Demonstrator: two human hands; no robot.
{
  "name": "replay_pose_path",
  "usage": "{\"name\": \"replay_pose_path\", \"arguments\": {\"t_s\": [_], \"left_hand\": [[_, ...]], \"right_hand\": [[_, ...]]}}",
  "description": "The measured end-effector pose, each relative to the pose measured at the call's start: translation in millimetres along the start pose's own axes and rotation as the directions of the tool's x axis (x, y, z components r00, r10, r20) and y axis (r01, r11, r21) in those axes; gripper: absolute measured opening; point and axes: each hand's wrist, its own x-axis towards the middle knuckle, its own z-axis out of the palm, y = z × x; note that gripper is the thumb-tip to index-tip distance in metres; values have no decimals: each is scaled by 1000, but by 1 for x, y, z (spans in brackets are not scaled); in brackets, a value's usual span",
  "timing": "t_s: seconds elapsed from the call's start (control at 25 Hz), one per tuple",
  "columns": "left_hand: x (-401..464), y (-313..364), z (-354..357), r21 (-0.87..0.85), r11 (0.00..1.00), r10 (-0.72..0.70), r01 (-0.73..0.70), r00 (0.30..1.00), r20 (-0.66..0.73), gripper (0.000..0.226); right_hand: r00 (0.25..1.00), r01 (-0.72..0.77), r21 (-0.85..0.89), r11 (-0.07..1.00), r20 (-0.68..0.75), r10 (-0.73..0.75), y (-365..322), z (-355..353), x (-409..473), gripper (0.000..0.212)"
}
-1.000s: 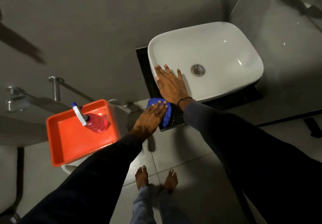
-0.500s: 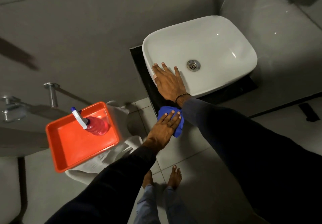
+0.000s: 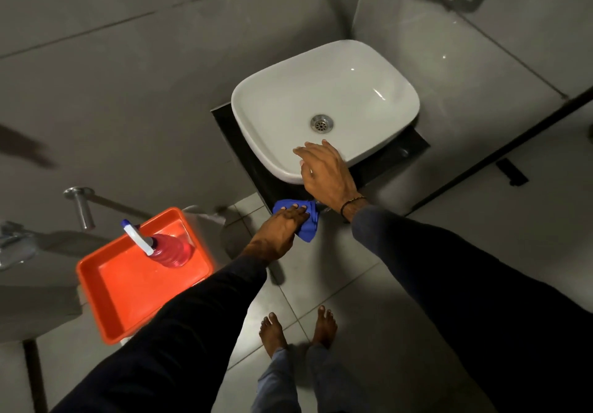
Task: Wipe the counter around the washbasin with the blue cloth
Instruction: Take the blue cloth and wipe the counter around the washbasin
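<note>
A white washbasin (image 3: pixel 324 104) sits on a small black counter (image 3: pixel 388 159) fixed to the grey wall. The blue cloth (image 3: pixel 306 226) lies at the counter's near front edge, partly hanging over it. My left hand (image 3: pixel 282 229) presses flat on the blue cloth, fingers stretched out over it. My right hand (image 3: pixel 327 172) rests with spread fingers on the basin's near rim and holds nothing. Both arms wear dark sleeves.
An orange tray (image 3: pixel 118 287) stands at the left with a pink spray bottle (image 3: pixel 167 249) in it. A chrome wall pipe (image 3: pixel 80 204) and a tap (image 3: pixel 12 245) are on the left wall. My bare feet (image 3: pixel 298 329) stand on the tiled floor below the counter.
My left hand has slid the blue cloth along the counter's front edge. My right hand has shifted along the basin rim from its left side to its near side.
</note>
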Motion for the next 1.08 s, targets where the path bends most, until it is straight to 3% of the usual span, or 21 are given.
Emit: {"name": "replay_pose_path", "arguments": {"t_s": [0.12, 0.24, 0.32, 0.36, 0.4, 0.44, 0.48, 0.52, 0.56, 0.64, 0.72, 0.76, 0.84, 0.96, 1.08], "left_hand": [[-9, 2, -6, 69, 998, -4, 3, 1000, 20, 62], [-14, 2, -10, 56, 998, -27, 25, 999, 22, 64], [-15, 8, -13, -20, 999, -39, 39, 998, -38, 62], [-15, 12, -14, -56, 998, -42, 38, 997, -71, 60], [-17, 18, -16, -78, 997, -33, 25, 994, -100, 58], [-19, 22, -16, -88, 996, -11, 0, 991, -130, 56], [-21, 27, -16, -95, 995, 21, -38, 985, -174, 54], [-26, 31, -16, -103, 991, 56, -81, 973, -226, 51], [-30, 37, -15, -110, 987, 84, -117, 960, -268, 51], [-37, 49, -14, -114, 984, 99, -135, 955, -280, 54], [-42, 62, -11, -88, 986, 121, -142, 970, -210, 58], [-43, 66, -10, -58, 986, 147, -158, 976, -162, 58], [-46, 66, -15, 60, 975, 217, -213, 972, -87, 60], [-48, 57, -34, 243, 940, 254, -238, 967, -34, 62], [-31, 36, -70, 289, 946, 224, -147, 941, -255, 47]], "right_hand": [[997, -55, -58, 997, -65, 51, 9, -18, -26, 37], [976, -216, -89, 972, -48, 213, 18, -33, -58, 35], [901, -421, -80, 904, 79, 427, 21, -37, -81, 29], [812, -561, -34, 827, 173, 558, 20, -37, -89, 30], [672, -722, 55, 689, 291, 681, 16, -36, -95, 38], [494, -865, 172, 472, 455, 741, 8, -34, -99, 52], [335, -941, 263, 213, 636, 695, -1, -32, -102, 67], [253, -950, 312, 1, 769, 587, -9, -28, -107, 79], [242, -922, 356, -152, 837, 491, -15, -22, -112, 85], [324, -802, 464, -378, 868, 377, -22, -10, -122, 78], [394, -680, 514, -523, 858, 330, -24, -4, -130, 60], [402, -658, 527, -538, 850, 341, -24, -4, -133, 51], [398, -687, 561, -462, 822, 407, -22, -3, -134, 41], [402, -693, 589, -415, 795, 454, -19, -2, -129, 39], [344, -694, 617, -372, 738, 581, -12, -7, -120, 39]]}}
